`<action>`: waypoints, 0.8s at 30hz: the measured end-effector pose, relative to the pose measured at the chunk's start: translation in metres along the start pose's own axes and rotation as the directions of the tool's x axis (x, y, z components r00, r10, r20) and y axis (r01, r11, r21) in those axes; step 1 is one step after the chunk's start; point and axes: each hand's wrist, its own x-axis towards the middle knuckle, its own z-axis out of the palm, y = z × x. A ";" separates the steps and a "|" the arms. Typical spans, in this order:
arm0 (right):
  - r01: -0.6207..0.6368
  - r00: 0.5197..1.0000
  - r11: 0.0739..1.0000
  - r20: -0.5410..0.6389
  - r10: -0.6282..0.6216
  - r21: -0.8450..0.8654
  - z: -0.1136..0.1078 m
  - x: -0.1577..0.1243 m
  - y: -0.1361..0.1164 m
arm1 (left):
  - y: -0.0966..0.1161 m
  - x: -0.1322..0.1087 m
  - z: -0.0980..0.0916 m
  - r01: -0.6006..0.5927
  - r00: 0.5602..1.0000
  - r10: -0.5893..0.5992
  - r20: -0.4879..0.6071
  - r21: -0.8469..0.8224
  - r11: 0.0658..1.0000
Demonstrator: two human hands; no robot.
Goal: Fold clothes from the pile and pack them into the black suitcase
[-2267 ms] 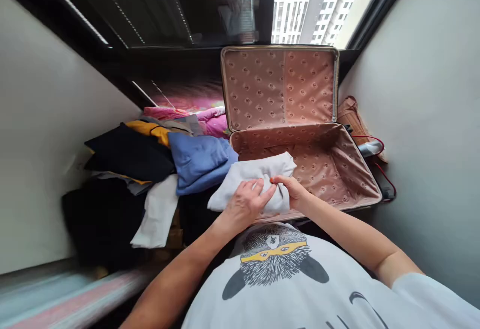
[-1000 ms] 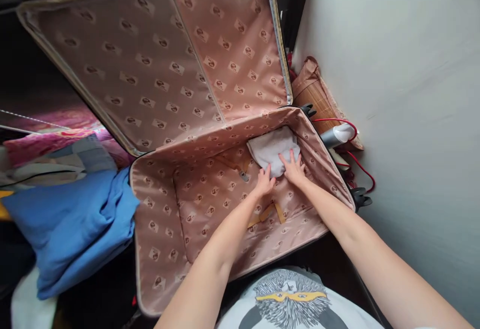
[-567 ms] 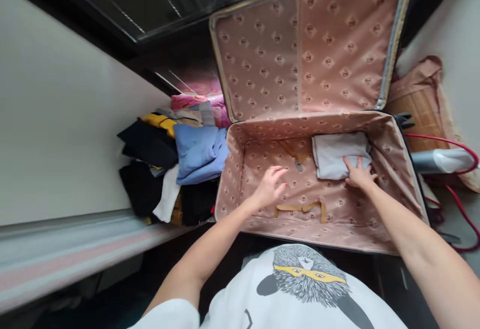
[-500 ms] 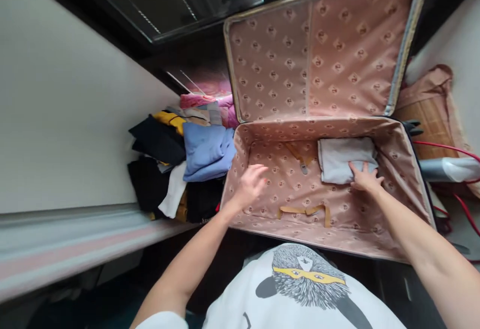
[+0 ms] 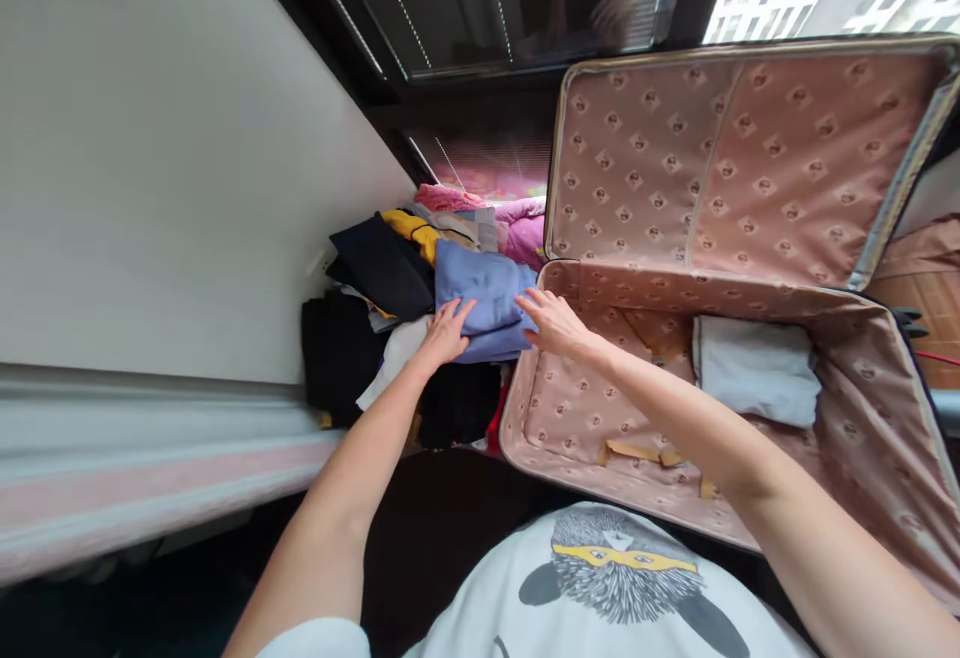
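At the front edge of a folded blue cloth garment [image 5: 487, 283], the left hand [image 5: 446, 331] has its fingers spread and unclenched, their tips over the cloth. The right hand [image 5: 553, 322] reaches across to the garment's right edge, fingers loosely extended; whether they touch the cloth I cannot tell. The garment lies on top of a heap of clothes, just beside the left wall of a large rectangular suitcase [image 5: 555, 408] lined in shiny pink patterned fabric.

Inside the suitcase, a folded pale gray cloth [image 5: 757, 368] lies flat toward the right end. Patterned lining shows from there to the left wall, with a flat tan strap [image 5: 637, 451] along the near side. The right forearm crosses above the near rim. The suitcase's matching pink-lined lid [image 5: 720, 168] stands raised along the far edge, leaving the mouth open from above.

Left of the blue garment, a folded navy garment [image 5: 379, 263], a yellow cloth [image 5: 412, 228] and a narrow white cloth [image 5: 401, 353] crowd together, hemmed in by a plain pale wall [image 5: 187, 168]. Behind the heap, pink fabric [image 5: 525, 233] borders the dark-framed window [image 5: 540, 8].
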 end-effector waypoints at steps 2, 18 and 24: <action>0.039 0.999 0.998 0.024 -0.038 -0.042 0.005 0.027 -0.020 | -0.004 0.001 0.004 -0.011 1.000 0.011 0.000 -0.038 0.999; 0.041 0.984 0.999 -0.171 -0.045 -0.027 -0.137 0.069 -0.024 | 0.035 0.020 -0.190 -0.411 0.862 0.264 -0.432 -0.294 0.863; 0.094 0.994 0.978 -0.065 -0.084 0.186 -0.237 -0.057 -0.020 | 0.121 -0.015 -0.239 -0.502 0.858 0.471 -0.205 -0.529 0.684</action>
